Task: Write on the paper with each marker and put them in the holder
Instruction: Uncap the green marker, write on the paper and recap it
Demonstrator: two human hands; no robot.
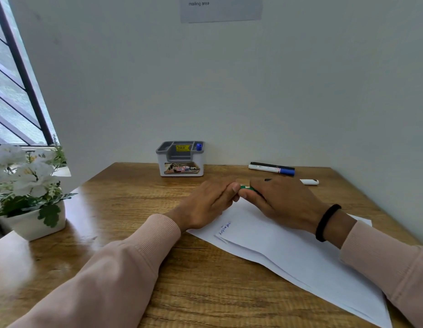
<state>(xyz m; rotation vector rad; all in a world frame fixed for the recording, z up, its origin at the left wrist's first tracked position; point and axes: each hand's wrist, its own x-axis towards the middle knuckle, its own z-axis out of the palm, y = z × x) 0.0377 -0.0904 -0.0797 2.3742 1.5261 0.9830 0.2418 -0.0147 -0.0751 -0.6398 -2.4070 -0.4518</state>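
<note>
Blue-capped marker (199, 146) already standing in grey-and-white plastic holder (181, 159) at desk's back edge; blue writing on white paper sheets (288, 247). Green marker (247, 188) pinched between left hand (205, 204) and right hand (281, 202), fingers curled round it, above paper's far corner. Left to do: black marker (272, 165), blue-ended white marker (272, 170) near back right corner.

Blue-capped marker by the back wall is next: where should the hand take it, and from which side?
Pinch the white barrel of the blue-capped marker near its middle, from above and the front. It lies flat and crosswise with the black marker close behind it, so its near side is the open one.
</note>
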